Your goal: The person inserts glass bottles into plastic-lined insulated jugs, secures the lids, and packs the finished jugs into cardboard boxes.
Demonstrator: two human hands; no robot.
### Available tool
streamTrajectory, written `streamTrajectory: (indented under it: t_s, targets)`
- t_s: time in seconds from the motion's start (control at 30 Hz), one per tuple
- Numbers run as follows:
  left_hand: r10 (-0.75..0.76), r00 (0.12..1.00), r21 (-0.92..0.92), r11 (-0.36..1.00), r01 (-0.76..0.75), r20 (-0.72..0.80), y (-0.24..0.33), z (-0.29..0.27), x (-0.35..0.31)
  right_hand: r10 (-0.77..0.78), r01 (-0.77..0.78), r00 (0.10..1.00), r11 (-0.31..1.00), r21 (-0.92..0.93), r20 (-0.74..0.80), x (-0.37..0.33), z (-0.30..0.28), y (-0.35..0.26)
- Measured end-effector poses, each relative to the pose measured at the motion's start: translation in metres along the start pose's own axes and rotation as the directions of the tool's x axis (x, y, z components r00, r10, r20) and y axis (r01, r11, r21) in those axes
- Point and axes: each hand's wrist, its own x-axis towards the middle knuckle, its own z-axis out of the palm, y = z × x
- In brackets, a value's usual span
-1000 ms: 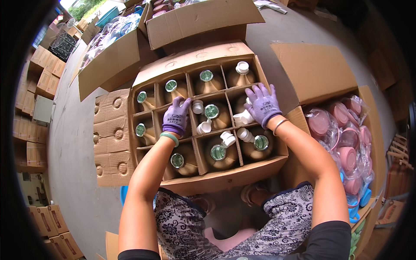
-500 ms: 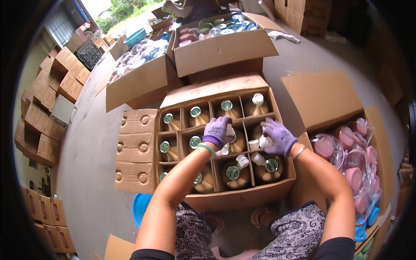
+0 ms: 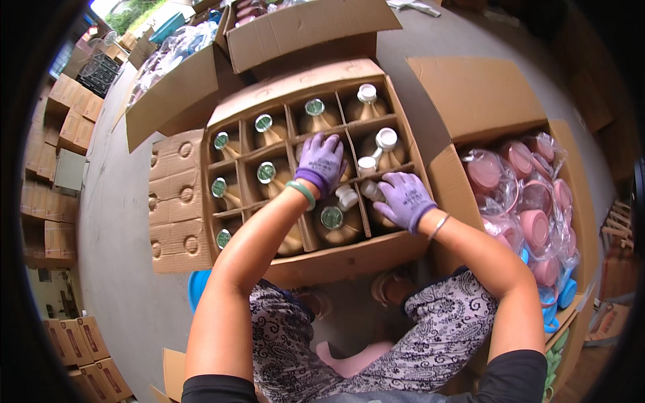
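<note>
A divided cardboard carton [image 3: 336, 260] holds rows of clear glass bottles, most with uncovered greenish mouths. My left hand [image 3: 322, 161], in a purple glove, bends its fingers over the middle-row bottle in the third column; whatever they grip is hidden. At the front right compartment, my gloved right hand [image 3: 405, 199] has its fingertips closed on a white cap [image 3: 369, 190] and covers the bottle there. White tops sit on the back right bottle [image 3: 367, 94] and the middle right bottle [image 3: 385, 139]. Loose white caps [image 3: 347, 197] lie beside an uncovered front bottle [image 3: 332, 217].
To the right, an open carton [image 3: 487, 94] contains bagged pink lids [image 3: 535, 228] and blue ones. Two more open cartons [image 3: 302, 37] stand beyond, with plastic-wrapped items. Stacked boxes [image 3: 70, 107] line the left wall. A blue tub [image 3: 197, 289] is by my feet.
My right hand has left the middle right bottle, now showing its white top, and come nearer to the front right compartment. My left hand stays over the same bottle. The view has shifted.
</note>
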Motion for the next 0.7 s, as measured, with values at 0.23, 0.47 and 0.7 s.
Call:
streamTrajectory:
  t_s: [0.23, 0.47, 0.7]
  targets:
    - [-0.098, 0.995, -0.104, 0.990, 0.096, -0.013, 0.003, 0.027, -0.012, 0.107, -0.157, 0.782, 0.987, 0.027, 0.614, 0.045, -0.029, 0.006]
    - [-0.413, 0.909, -0.986, 0.120, 0.115, 0.056, -0.082, 0.019, -0.010, 0.427, -0.431, 0.727, 0.894, -0.127, 0.539, 0.064, 0.005, -0.042]
    - [-0.211, 0.907, 0.125, 0.976, 0.177, 0.364, -0.067, -0.003, -0.019, 0.271, -0.295, 0.954, 0.918, 0.265, 0.126, 0.040, 0.001, -0.022]
